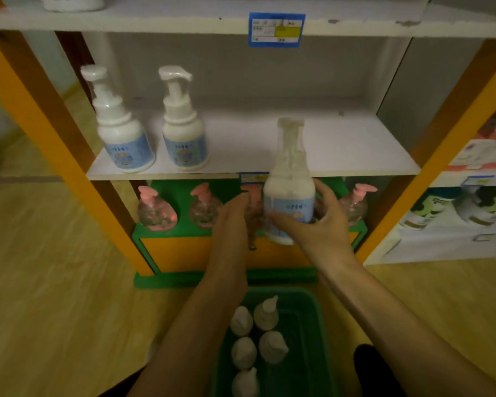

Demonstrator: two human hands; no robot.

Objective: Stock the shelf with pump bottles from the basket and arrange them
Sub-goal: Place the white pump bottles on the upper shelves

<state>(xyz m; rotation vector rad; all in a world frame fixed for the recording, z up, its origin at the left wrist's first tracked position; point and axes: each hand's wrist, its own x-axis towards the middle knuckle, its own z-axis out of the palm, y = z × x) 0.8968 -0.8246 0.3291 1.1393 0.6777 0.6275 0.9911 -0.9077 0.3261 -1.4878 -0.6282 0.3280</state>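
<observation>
My right hand [315, 224] grips a white pump bottle with a blue label [289, 193], held upright in front of the white shelf board's [327, 150] front edge. My left hand [235, 219] touches the bottle's left side with loosely bent fingers. Two matching bottles stand on the shelf's left part, one [121, 130] at the far left and another [182, 127] beside it. Below my arms, a green basket [312, 339] on the floor holds several more white pump bottles [265, 313].
Clear bottles with pink pumps [155, 207] line the lower green shelf. Orange uprights [55, 133] frame the shelf on both sides. A blue price tag [277, 29] hangs on the upper board. Boxed goods [455, 213] fill the neighbouring shelf to the right.
</observation>
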